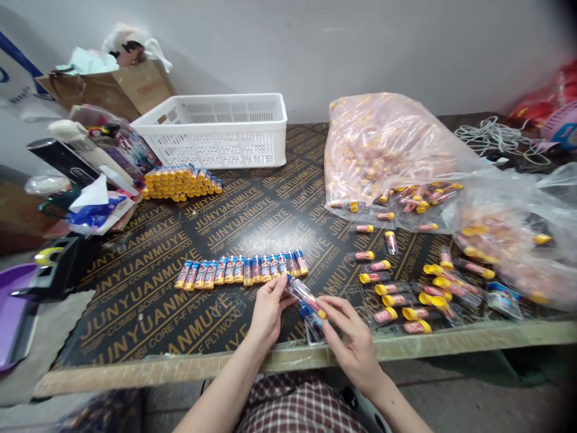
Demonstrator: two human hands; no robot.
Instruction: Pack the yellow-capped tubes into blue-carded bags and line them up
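Between my two hands is a small clear tube with a yellow cap [303, 294], pinkish inside and tilted down to the right. My left hand [270, 304] pinches its upper end, where a bit of blue shows. At the yellow end, my right hand [349, 331] closes thumb and fingers on it. Under the tube, near the table edge, lies a small pile of blue printed labels [311, 319], partly hidden by my right hand. Just beyond my hands runs a row of blue-labelled tubes [238, 269], yellow ends toward me.
Loose unlabelled tubes [396, 299] lie scattered on the right, before a large clear plastic bag [383, 144] full of more. A stack of tubes [180, 182] sits by a white basket [216, 144]. Farther left are a paper bag [112, 90] and a purple dustpan [15, 307].
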